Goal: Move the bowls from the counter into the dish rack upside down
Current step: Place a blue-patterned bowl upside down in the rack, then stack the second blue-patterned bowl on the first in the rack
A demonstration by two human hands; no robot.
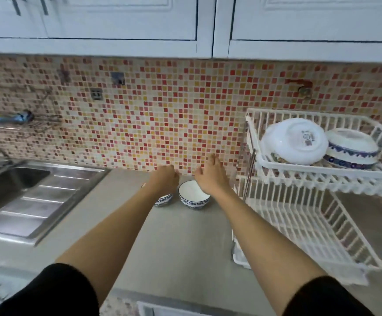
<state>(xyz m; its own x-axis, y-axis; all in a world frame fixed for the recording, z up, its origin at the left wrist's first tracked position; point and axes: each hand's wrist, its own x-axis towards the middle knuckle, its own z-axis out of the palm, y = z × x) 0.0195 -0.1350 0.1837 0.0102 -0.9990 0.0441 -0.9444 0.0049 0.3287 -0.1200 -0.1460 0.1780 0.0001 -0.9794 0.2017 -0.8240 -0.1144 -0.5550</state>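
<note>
Both forearms reached over the desk (180, 247); left hand (165, 179) curled over left bowl (162, 200), right hand (210, 179) spread, empty, above right bowl (193, 195), rack (322, 169) rightward.

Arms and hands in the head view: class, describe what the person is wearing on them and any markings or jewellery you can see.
Both arms are bare from above the elbow down. Black short sleeves cover the upper arms, the left sleeve and the right sleeve. The left hand and right hand are bare: no gloves, and no rings, watch or bracelets show. The fingers are too blurred for finer detail.
</note>
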